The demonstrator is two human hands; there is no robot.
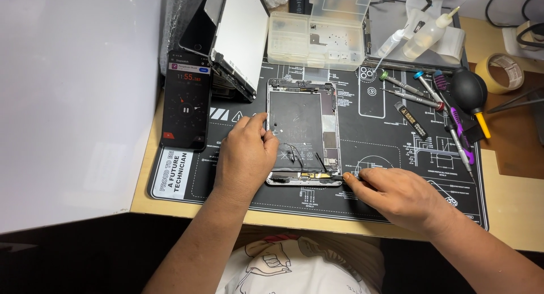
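An opened small tablet (303,124) lies face-open on a black repair mat (385,152), its battery, thin cables and boards exposed. My left hand (245,158) rests on the tablet's left edge, thumb and fingers pressing its frame. At the tablet's lower right corner, my right hand (396,195) pinches a thin dark tool, its tip touching the frame. What lies under the left palm is hidden.
A phone (186,101) with a timer on screen stands left of the tablet. Removed screen panels (235,33) lean behind it. A clear parts box (317,39), squeeze bottles (428,30), several screwdrivers (425,92), a black air blower (469,92) and tape roll (501,73) lie at the back and right.
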